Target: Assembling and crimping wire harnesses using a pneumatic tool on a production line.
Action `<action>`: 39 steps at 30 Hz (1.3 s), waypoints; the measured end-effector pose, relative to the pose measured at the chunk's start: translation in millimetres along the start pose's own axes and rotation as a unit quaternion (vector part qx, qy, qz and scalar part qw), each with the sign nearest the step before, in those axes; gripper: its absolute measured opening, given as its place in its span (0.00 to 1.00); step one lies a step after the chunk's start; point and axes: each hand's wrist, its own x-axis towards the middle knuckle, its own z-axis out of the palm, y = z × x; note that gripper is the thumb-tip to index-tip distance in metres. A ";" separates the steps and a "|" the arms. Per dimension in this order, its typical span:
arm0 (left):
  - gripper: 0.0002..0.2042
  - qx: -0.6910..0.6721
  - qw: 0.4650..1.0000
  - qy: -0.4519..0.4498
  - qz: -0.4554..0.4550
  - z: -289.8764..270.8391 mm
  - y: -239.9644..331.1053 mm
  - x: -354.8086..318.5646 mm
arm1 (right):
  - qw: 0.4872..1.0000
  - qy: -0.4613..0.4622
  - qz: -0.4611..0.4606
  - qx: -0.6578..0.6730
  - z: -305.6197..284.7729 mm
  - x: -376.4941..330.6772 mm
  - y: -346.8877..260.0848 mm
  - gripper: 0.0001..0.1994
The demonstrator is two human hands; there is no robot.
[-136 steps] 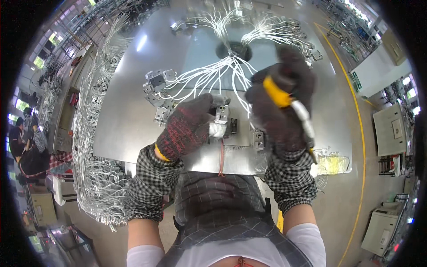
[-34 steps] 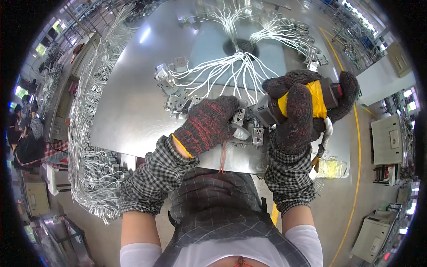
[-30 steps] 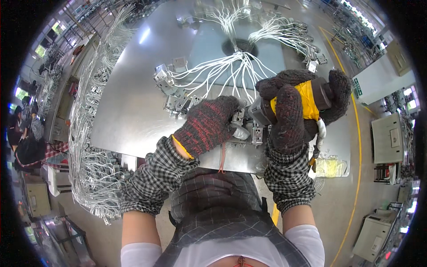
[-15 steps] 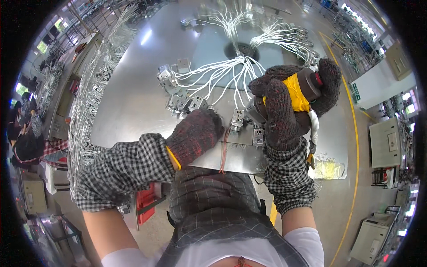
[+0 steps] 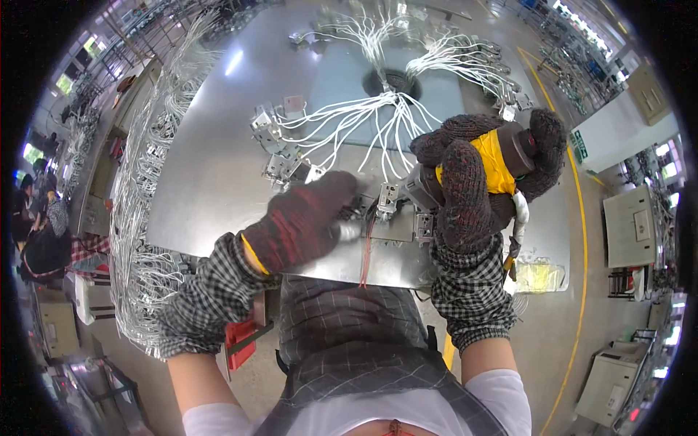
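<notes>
My right hand (image 5: 465, 182), in a dark knitted glove, is wrapped round a dark power tool (image 5: 522, 149) with yellow tape about its body. A white-wrapped cord hangs from the tool beside my wrist. My left hand (image 5: 302, 221), gloved in dark red and black, is over the near part of the metal table (image 5: 211, 167). Its fingers are smeared by motion, so what they hold, if anything, does not show. Just past its fingertips sits a small metal connector (image 5: 387, 198) on a white cable; another metal connector (image 5: 423, 227) lies near the tool. Thin reddish wires (image 5: 366, 254) run toward the table's front edge.
White cables (image 5: 349, 109) fan out from a dark round hole (image 5: 392, 86) in a grey plate. Several metal connectors (image 5: 280, 167) end them at left. A thick bundle of pale cables (image 5: 142, 218) hangs along the left edge. A clear yellowish packet (image 5: 542, 276) lies at the right corner.
My left hand has shifted a little left and nearer to me, and its fingers have come apart from a closed shape. My right hand and the tool have moved slightly right.
</notes>
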 end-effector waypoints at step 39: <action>0.28 -0.048 0.997 0.063 -0.004 22.4 14.0 30.3 | 0.988 0.099 0.006 0.120 -13.5 18.6 -15.1 0.35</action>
